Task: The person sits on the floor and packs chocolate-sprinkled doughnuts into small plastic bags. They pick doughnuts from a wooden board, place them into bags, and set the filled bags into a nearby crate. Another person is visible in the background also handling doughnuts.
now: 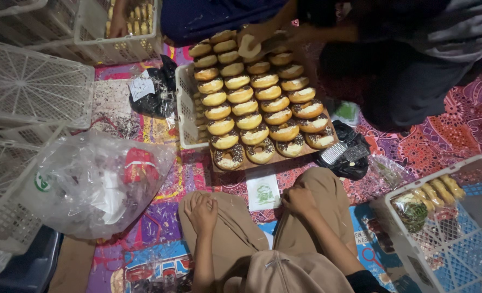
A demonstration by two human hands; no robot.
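A patterned floor mat in red, purple and blue covers the ground under everything. On it, well to the left of the left hand, lie stacked white lattice crates, and in front of them sits a big clear plastic bag with a red packet and a round green mark showing through its crumpled skin. To the right of the right hand stands another white lattice crate on a blue liner, holding long yellowish pieces wrapped in clear bags.

Straight ahead of both hands, beyond the knees, a wooden board carries rows of ring doughnuts, glazed pale and dark, some sprinkled. Across the board, another person's hands reach to the far row. Behind the board's left edge is a white basket with more doughnuts inside.

Further left of that basket lies a black plastic bag with a small white paper label on it. Just beside the board's right corner, a second black bag holds a grey mesh-patterned object.

Between the two hands, on the mat just ahead of the knees, lies a small white rectangular packet printed with a green emblem; neither hand touches it.

The left hand rests on the left knee, fingers curled loosely inward, holding nothing that shows. The right hand rests on the right knee in a loose fist, near the packet's right edge; whether anything is inside it I cannot tell.
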